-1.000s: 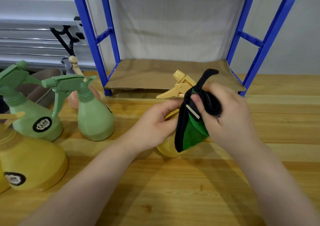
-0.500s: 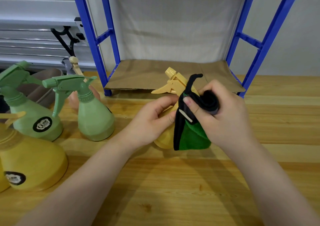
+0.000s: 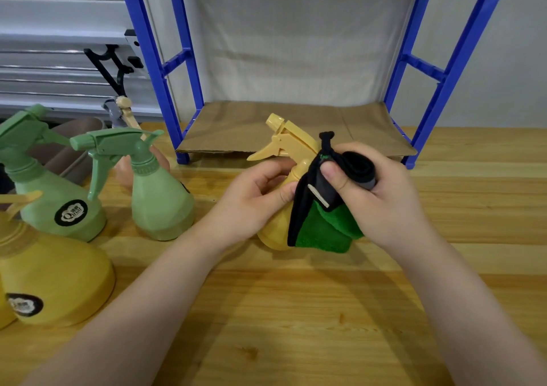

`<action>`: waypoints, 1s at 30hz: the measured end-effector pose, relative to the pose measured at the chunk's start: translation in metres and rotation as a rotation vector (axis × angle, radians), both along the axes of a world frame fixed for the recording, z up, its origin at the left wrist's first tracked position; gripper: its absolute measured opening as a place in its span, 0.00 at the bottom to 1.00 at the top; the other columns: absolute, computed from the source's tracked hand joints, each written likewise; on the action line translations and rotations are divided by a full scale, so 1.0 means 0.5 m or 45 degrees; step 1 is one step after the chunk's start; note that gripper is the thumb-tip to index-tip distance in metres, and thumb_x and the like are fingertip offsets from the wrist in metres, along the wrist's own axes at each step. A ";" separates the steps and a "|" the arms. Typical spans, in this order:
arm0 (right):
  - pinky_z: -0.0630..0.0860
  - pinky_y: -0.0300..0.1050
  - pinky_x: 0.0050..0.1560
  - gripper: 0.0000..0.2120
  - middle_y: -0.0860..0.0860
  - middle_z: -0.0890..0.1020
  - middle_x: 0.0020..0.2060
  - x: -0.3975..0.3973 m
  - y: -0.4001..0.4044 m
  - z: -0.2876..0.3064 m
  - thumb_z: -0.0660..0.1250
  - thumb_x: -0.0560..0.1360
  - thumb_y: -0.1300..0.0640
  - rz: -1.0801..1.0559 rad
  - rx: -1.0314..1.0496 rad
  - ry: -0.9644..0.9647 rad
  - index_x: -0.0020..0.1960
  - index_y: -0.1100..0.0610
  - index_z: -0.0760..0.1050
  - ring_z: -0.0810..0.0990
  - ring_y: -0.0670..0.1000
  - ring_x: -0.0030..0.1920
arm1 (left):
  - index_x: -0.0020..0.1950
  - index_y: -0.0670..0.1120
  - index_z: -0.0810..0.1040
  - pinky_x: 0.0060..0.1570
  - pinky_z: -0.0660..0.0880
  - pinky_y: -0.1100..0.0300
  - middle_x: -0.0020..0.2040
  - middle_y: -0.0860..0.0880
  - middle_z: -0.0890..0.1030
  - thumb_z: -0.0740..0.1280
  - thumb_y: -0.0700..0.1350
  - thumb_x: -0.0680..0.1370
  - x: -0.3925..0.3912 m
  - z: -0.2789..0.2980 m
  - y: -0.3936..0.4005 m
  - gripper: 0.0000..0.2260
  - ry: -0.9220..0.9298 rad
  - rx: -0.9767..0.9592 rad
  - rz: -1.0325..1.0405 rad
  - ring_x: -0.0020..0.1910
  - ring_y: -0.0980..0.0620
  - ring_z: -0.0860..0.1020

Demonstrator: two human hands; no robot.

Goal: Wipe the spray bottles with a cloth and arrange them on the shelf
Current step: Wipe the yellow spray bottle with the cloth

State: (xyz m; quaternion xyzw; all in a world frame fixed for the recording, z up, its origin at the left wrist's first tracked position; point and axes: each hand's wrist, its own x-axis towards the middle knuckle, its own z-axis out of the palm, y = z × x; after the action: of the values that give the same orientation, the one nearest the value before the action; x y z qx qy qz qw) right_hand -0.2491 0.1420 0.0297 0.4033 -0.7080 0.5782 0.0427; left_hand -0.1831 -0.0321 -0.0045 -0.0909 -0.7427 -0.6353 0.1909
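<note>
A yellow spray bottle (image 3: 284,148) stands tilted on the wooden table, in front of the blue shelf (image 3: 154,68). My left hand (image 3: 254,199) grips its neck and body from the left. My right hand (image 3: 376,199) holds a green cloth with black trim (image 3: 322,228) pressed against the bottle's right side, so most of the bottle's body is hidden. The shelf's lowest board (image 3: 245,125) is lined with brown cardboard and has no bottles on it.
Two green spray bottles (image 3: 157,196) (image 3: 56,205) stand at the left, with a pink one (image 3: 124,169) partly hidden behind them. A large yellow bottle (image 3: 56,282) sits at the near left edge. A brown tray (image 3: 71,145) lies at the far left.
The yellow bottle has shifted left and tilted so more of its trigger head shows. My right hand with the cloth has slid down along the bottle's right side.
</note>
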 end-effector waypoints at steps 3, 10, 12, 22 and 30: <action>0.76 0.37 0.49 0.06 0.43 0.85 0.42 0.006 -0.007 0.000 0.70 0.75 0.57 0.122 -0.201 -0.389 0.51 0.49 0.81 0.83 0.43 0.47 | 0.60 0.48 0.77 0.59 0.73 0.61 0.56 0.55 0.82 0.67 0.42 0.77 0.002 0.003 -0.005 0.12 -0.014 0.018 0.027 0.59 0.56 0.79; 0.80 0.43 0.39 0.03 0.53 0.85 0.36 0.017 -0.015 0.004 0.70 0.70 0.60 0.262 -0.541 -1.020 0.44 0.58 0.81 0.84 0.50 0.38 | 0.61 0.44 0.78 0.58 0.73 0.62 0.57 0.52 0.82 0.68 0.44 0.76 0.007 0.009 0.006 0.14 -0.056 -0.013 0.101 0.58 0.55 0.79; 0.80 0.43 0.38 0.04 0.52 0.85 0.36 0.012 -0.013 0.006 0.68 0.74 0.62 0.230 -0.573 -1.050 0.43 0.57 0.81 0.84 0.50 0.37 | 0.61 0.46 0.79 0.57 0.73 0.64 0.56 0.54 0.83 0.68 0.45 0.77 0.014 0.014 0.008 0.13 -0.100 0.007 0.065 0.57 0.58 0.79; 0.80 0.52 0.54 0.11 0.54 0.84 0.49 0.008 -0.024 -0.006 0.66 0.78 0.64 -0.002 -0.570 -0.947 0.57 0.53 0.77 0.83 0.52 0.48 | 0.52 0.52 0.80 0.50 0.72 0.70 0.45 0.61 0.82 0.71 0.40 0.74 0.030 0.031 0.000 0.10 -0.123 -0.068 -0.068 0.47 0.65 0.78; 0.80 0.49 0.53 0.05 0.49 0.84 0.46 0.003 -0.028 -0.012 0.67 0.79 0.59 -0.111 -0.597 -0.753 0.53 0.51 0.75 0.84 0.50 0.49 | 0.61 0.37 0.74 0.50 0.76 0.63 0.51 0.52 0.84 0.71 0.35 0.72 0.028 0.031 -0.017 0.18 -0.161 0.091 -0.098 0.53 0.57 0.81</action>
State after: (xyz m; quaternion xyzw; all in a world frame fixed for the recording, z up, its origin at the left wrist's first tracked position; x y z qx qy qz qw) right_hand -0.2476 0.1280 0.0237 0.1679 -0.5547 0.8135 -0.0480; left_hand -0.1693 -0.0404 0.0109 -0.0724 -0.7260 -0.6729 0.1222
